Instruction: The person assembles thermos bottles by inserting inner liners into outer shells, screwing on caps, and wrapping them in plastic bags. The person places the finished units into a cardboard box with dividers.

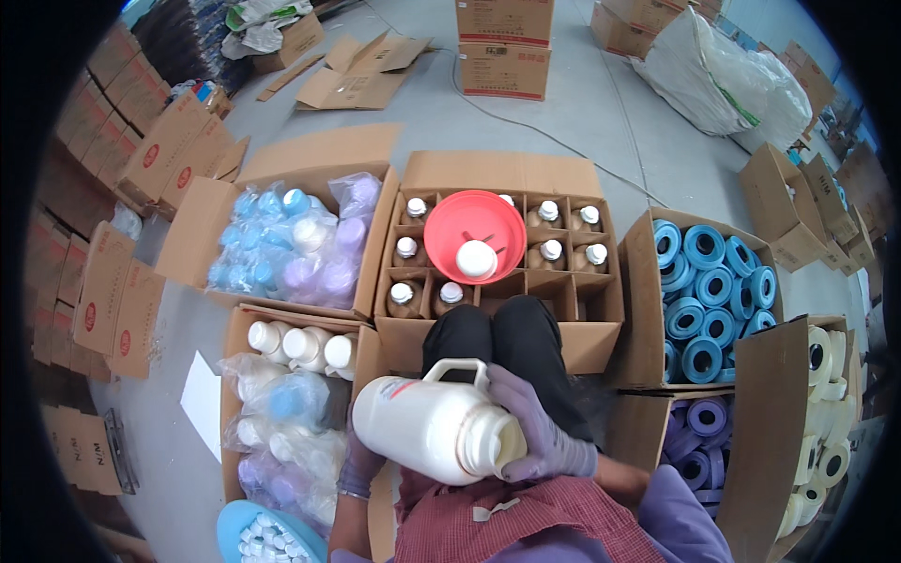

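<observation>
Across my lap lies a white thermos jug, tilted on its side with its loop handle up and its open mouth toward the right. My left hand, in a thin purple glove, supports the jug's base end from the left; its fingers are mostly hidden behind the jug. My right hand, gloved too, grips the jug round its neck beside the mouth. In front of my knees, a red basin rests on a divided carton of bottles with silvery-white tops. A round white lid and some thin dark pieces lie in the basin.
At the left stand cartons of bagged blue and purple parts and white jugs. A blue bowl holds small white caps. On the right, cartons hold blue rings, purple rings and cream rings. A cable crosses the floor.
</observation>
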Demonstrator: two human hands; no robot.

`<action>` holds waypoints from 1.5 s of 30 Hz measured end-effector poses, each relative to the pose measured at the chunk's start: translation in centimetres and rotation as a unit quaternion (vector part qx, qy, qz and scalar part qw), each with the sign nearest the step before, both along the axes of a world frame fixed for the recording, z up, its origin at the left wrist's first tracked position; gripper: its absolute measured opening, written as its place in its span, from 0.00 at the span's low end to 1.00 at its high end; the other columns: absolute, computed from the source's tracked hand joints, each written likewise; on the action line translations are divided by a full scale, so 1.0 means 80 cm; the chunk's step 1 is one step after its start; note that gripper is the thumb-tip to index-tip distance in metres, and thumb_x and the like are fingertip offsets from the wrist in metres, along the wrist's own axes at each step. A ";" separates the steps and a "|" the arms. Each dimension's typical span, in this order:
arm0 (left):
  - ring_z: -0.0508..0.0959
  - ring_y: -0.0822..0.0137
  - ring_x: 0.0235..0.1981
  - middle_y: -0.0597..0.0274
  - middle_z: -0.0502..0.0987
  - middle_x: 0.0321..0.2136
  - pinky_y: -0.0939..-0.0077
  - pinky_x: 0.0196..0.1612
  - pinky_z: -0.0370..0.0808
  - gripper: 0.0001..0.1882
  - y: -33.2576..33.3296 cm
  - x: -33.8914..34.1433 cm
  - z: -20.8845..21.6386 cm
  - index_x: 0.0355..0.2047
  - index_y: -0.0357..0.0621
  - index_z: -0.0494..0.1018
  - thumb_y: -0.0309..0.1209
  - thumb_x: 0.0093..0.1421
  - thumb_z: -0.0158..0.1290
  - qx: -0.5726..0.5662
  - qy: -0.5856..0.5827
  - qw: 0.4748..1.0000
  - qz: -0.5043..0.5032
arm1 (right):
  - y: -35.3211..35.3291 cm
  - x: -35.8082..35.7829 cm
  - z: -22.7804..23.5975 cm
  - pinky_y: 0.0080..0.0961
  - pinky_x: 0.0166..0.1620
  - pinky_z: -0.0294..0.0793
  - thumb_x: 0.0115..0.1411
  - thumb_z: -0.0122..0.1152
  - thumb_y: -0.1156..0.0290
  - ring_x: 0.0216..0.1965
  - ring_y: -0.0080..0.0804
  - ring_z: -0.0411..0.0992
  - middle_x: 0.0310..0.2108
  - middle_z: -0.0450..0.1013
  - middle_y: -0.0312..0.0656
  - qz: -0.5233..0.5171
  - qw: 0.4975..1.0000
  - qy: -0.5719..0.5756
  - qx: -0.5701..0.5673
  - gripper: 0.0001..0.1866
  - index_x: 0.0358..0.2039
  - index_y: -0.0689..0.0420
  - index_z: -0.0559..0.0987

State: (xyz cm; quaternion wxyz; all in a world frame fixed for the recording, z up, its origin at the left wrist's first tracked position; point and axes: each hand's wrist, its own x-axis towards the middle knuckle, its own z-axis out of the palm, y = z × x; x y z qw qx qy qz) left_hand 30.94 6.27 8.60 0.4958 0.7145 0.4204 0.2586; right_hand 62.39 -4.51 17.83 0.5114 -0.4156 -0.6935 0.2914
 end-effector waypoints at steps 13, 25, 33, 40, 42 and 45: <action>0.76 0.50 0.52 0.49 0.75 0.51 0.62 0.55 0.73 0.45 0.043 0.161 0.196 0.58 0.36 0.65 0.39 0.41 0.72 0.343 -0.045 0.938 -0.004 | 0.117 -0.008 0.129 0.34 0.57 0.70 0.42 0.79 0.62 0.54 0.41 0.72 0.52 0.71 0.45 -0.034 0.999 -0.020 -0.020 0.42 0.57 0.57 0.69; 0.79 0.49 0.40 0.46 0.78 0.39 0.61 0.45 0.75 0.24 0.133 0.083 0.193 0.44 0.38 0.74 0.42 0.52 0.62 0.206 0.000 0.978 -0.020 | 0.086 -0.007 0.049 0.38 0.62 0.66 0.41 0.79 0.67 0.61 0.43 0.67 0.60 0.65 0.51 -0.103 0.980 0.150 0.075 0.50 0.63 0.61 0.61; 0.81 0.49 0.30 0.45 0.80 0.29 0.56 0.37 0.76 0.21 0.167 0.230 0.213 0.29 0.41 0.79 0.49 0.58 0.53 0.247 0.362 0.828 -0.350 | -0.039 0.083 -0.050 0.42 0.60 0.67 0.61 0.62 0.64 0.56 0.50 0.69 0.55 0.69 0.52 -0.008 0.984 -0.149 -0.092 0.24 0.56 0.60 0.71; 0.80 0.49 0.28 0.49 0.78 0.25 0.55 0.32 0.75 0.13 0.126 0.248 0.136 0.30 0.43 0.77 0.40 0.59 0.54 0.269 0.286 0.823 -0.411 | -0.175 0.248 -0.070 0.35 0.57 0.70 0.61 0.60 0.69 0.54 0.46 0.71 0.51 0.72 0.49 -0.515 0.817 -0.101 -0.239 0.17 0.50 0.60 0.76; 0.77 0.48 0.26 0.52 0.75 0.24 0.54 0.31 0.72 0.11 0.133 0.242 0.111 0.31 0.45 0.76 0.39 0.58 0.56 0.291 0.265 0.816 -0.423 | -0.249 0.273 -0.074 0.37 0.55 0.72 0.59 0.62 0.71 0.52 0.50 0.72 0.50 0.73 0.51 -0.648 0.707 -0.205 -0.194 0.16 0.48 0.58 0.77; 0.77 0.49 0.29 0.53 0.75 0.25 0.53 0.33 0.72 0.09 0.137 0.221 0.094 0.33 0.46 0.76 0.36 0.58 0.56 0.280 0.222 0.856 -0.375 | -0.289 0.324 0.029 0.43 0.55 0.71 0.51 0.65 0.78 0.52 0.54 0.71 0.50 0.73 0.53 -0.670 0.609 -0.420 -0.066 0.19 0.45 0.58 0.77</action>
